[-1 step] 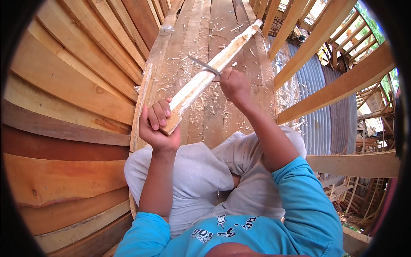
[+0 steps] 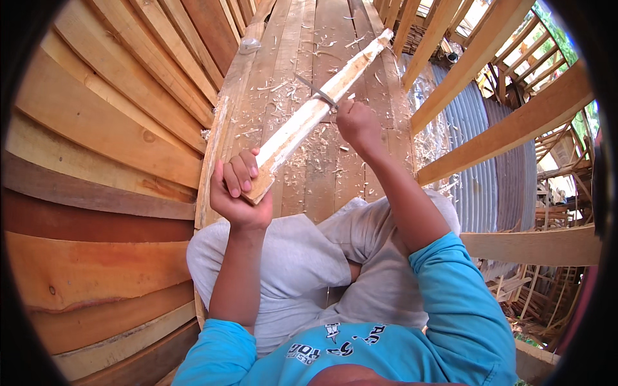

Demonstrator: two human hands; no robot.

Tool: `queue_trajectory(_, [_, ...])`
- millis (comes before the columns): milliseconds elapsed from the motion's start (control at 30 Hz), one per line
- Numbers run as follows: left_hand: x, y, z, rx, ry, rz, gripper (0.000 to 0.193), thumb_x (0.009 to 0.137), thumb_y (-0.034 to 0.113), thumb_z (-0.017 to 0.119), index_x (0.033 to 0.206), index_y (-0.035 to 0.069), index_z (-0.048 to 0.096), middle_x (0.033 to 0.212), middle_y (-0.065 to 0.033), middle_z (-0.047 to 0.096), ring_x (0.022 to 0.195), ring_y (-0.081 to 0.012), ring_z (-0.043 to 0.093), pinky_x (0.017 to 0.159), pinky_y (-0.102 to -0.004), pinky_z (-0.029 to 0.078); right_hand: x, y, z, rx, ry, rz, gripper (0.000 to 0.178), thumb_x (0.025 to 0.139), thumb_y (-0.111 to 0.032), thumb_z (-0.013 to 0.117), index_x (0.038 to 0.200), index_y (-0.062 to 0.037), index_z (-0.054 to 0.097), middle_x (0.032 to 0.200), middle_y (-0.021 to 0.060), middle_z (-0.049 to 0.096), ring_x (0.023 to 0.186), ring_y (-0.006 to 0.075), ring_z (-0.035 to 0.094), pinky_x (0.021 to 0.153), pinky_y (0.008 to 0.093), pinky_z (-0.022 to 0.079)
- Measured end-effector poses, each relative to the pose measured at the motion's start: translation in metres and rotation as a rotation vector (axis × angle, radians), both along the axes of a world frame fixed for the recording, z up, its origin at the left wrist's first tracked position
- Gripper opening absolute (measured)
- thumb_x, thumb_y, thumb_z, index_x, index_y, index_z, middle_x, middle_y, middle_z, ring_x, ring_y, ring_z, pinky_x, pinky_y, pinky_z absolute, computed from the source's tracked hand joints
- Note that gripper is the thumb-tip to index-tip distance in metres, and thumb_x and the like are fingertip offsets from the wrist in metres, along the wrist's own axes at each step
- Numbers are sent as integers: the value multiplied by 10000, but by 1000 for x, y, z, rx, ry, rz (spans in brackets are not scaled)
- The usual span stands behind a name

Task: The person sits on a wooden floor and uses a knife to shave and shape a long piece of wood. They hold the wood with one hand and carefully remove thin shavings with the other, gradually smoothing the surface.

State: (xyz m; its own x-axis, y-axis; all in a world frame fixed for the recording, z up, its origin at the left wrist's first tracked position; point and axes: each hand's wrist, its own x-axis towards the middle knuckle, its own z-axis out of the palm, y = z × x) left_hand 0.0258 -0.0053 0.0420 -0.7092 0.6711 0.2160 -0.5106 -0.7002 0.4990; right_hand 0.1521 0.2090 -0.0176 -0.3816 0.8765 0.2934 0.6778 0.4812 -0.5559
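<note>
My left hand is closed around the near end of a long wooden stick, pale where it is shaved and browner at the near end. The stick slants away to the far right, its tapered tip lying over the floor planks. My right hand is a fist gripping a knife; the fingers cover its handle. The thin grey blade lies across the stick about midway along, pointing to the far left.
Curled shavings litter the plank floor around the stick. On the left stands a wall of overlapping boards. Slanted wooden rails line the right side, with corrugated metal sheets beyond. A small clear object sits at the far left. My crossed legs are close below.
My right hand and the knife have slid slightly farther along the stick, away from me. The left hand and the stick have barely moved.
</note>
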Motion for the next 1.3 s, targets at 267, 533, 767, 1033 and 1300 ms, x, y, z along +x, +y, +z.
queue_trajectory(267, [-9, -4, -2, -40, -151, 46, 435, 983, 157, 372, 562, 213, 277, 557, 27, 338, 724, -154, 446, 1084, -410, 379, -27, -72, 44, -110, -2, 228, 519, 953, -293, 385, 648, 25, 659, 686, 282, 636, 650, 473, 634, 671, 559, 511])
queue_trajectory(533, [-34, -7, -24, -62, -351, 56, 431, 976, 171, 380, 556, 200, 290, 555, 22, 344, 712, -159, 444, 1067, -393, 402, -43, -62, 36, -40, -62, 165, 513, 952, -289, 394, 660, 19, 682, 688, 263, 650, 663, 456, 651, 676, 530, 531])
queue_trajectory(767, [-28, -10, -9, -86, -262, 50, 442, 986, 182, 357, 549, 198, 291, 538, 8, 335, 701, -165, 435, 1040, -398, 393, 13, 37, 17, -239, -308, -97, 367, 912, -240, 429, 987, -24, 716, 1002, 246, 695, 932, 422, 682, 837, 512, 524])
queue_trajectory(1033, [-3, 14, 9, -53, 80, -1, 443, 1002, 180, 316, 560, 195, 286, 556, 4, 350, 719, -168, 420, 1011, -383, 376, 36, 41, 15, -1102, 314, -71, 816, 863, -852, 288, 800, -77, 536, 525, -74, 243, 396, 86, 209, 401, 299, 177])
queue_trajectory(1300, [-36, -5, 26, -199, 605, -230, 413, 1008, 253, 364, 649, 88, 483, 670, -66, 502, 866, -210, 517, 1049, -413, 368, -14, -35, 42, -1453, 808, 317, 483, 904, -519, 667, 636, -196, 429, 493, -101, 197, 394, 71, 167, 405, 283, 129])
